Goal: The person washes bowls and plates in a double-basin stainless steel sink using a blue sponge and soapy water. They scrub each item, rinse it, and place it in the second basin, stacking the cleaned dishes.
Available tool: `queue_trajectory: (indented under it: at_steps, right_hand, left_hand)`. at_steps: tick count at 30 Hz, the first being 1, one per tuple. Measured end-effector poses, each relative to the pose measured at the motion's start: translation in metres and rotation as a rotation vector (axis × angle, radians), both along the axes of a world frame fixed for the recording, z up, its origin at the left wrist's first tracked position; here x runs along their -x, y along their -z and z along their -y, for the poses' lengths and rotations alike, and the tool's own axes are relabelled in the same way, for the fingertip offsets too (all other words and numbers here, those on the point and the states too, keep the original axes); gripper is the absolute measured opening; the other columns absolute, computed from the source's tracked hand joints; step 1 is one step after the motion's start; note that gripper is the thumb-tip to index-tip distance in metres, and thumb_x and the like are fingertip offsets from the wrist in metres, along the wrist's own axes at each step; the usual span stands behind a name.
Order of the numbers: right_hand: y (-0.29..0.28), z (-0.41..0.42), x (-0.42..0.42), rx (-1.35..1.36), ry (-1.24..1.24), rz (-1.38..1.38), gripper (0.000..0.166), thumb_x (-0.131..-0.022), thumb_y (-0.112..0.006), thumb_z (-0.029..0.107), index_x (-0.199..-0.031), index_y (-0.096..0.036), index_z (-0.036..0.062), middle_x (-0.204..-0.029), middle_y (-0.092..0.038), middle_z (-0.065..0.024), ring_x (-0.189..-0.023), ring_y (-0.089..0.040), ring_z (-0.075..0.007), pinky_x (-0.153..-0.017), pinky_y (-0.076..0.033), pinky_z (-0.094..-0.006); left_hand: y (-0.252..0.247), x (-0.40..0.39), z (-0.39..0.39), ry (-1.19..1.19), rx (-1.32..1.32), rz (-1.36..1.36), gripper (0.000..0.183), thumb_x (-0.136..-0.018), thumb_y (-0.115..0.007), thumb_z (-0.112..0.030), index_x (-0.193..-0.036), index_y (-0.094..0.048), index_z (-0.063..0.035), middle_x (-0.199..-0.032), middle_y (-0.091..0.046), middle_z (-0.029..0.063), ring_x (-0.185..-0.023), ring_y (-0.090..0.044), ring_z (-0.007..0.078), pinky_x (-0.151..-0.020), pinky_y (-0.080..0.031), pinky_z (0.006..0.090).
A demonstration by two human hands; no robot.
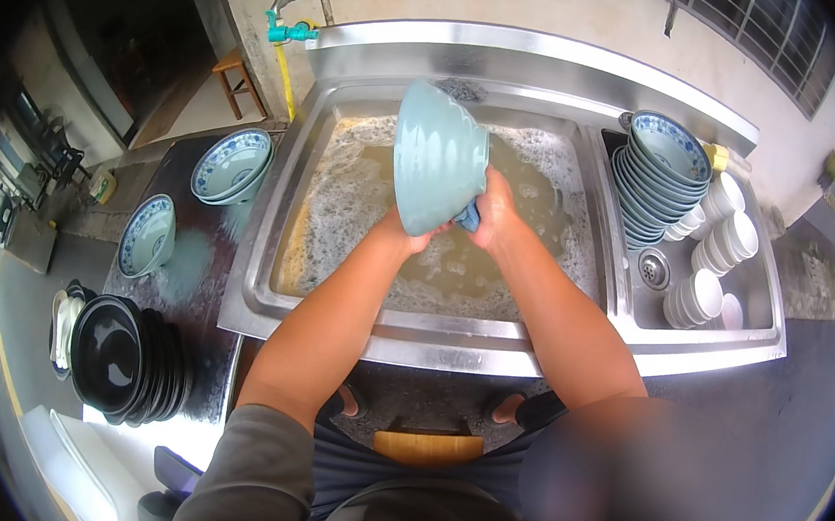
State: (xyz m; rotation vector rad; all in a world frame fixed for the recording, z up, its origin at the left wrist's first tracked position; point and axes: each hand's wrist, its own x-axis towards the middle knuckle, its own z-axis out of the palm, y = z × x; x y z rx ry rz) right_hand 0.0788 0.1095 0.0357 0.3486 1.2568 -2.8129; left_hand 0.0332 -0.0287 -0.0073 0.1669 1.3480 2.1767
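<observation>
Over the left basin of a stainless steel sink [456,327], a large pale green ceramic bowl [438,161] is tipped on its side between my hands. My left hand [416,232] grips its lower edge, with the fingers partly hidden by the bowl. My right hand [494,209] holds it near the foot, with a blue cloth [469,216] pressed under the palm. Cloudy, foamy water [454,271] fills the basin below. A tall stack of patterned bowls [655,182] stands in the right basin, beside several stacks of small white bowls [696,299].
To the left, a dark table holds patterned bowls [148,236], a row of black plates [129,361] and white spoons [66,321]. A teal tap [289,31] with a yellow hose [284,82] is at the back left. Dark mesh [460,89] lies on the sink's rear ledge.
</observation>
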Motion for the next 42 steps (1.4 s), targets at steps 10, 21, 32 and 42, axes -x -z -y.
queue_trajectory:
  at_steps: [10, 21, 32, 42]
  right_hand:
    - [-0.010, 0.004, -0.005, -0.102, 0.024, 0.041, 0.047, -0.112, -0.035, 0.039, -0.138, -0.058, 0.0079, -0.135, -0.065, -0.0135, -0.117, -0.066, -0.0267, -0.095, -0.057, -0.0477]
    - [-0.004, 0.001, 0.000, -0.075, 0.004, 0.022, 0.054, -0.112, -0.036, 0.045, -0.145, -0.054, 0.0064, -0.143, -0.061, -0.0143, -0.125, -0.063, -0.0278, -0.101, -0.055, -0.0476]
    - [-0.005, 0.002, -0.001, -0.082, 0.012, 0.031, 0.052, -0.112, -0.035, 0.043, -0.142, -0.055, 0.0066, -0.140, -0.062, -0.0139, -0.122, -0.064, -0.0278, -0.099, -0.057, -0.0484]
    - [0.003, -0.003, 0.005, -0.068, -0.027, 0.010, 0.047, -0.112, -0.038, 0.039, -0.138, -0.058, 0.0056, -0.135, -0.065, -0.0131, -0.118, -0.066, -0.0272, -0.097, -0.057, -0.0485]
  left_hand:
    - [0.004, 0.007, 0.000, 0.033, -0.037, 0.066, 0.036, -0.093, -0.078, -0.035, -0.123, -0.065, -0.0211, -0.123, -0.065, 0.0013, -0.111, -0.062, 0.0181, -0.095, -0.053, 0.0403]
    - [0.003, 0.009, -0.001, -0.001, -0.021, 0.052, 0.039, -0.093, -0.078, -0.036, -0.127, -0.064, -0.0226, -0.125, -0.065, -0.0012, -0.114, -0.061, 0.0165, -0.096, -0.052, 0.0395]
    - [0.000, 0.006, -0.003, 0.015, -0.057, 0.018, 0.037, -0.094, -0.077, -0.034, -0.126, -0.065, -0.0204, -0.123, -0.066, -0.0001, -0.110, -0.064, 0.0164, -0.093, -0.055, 0.0382]
    - [0.002, 0.007, -0.004, 0.016, -0.082, 0.045, 0.032, -0.094, -0.077, -0.030, -0.122, -0.066, -0.0197, -0.115, -0.068, -0.0008, -0.104, -0.066, 0.0159, -0.088, -0.056, 0.0363]
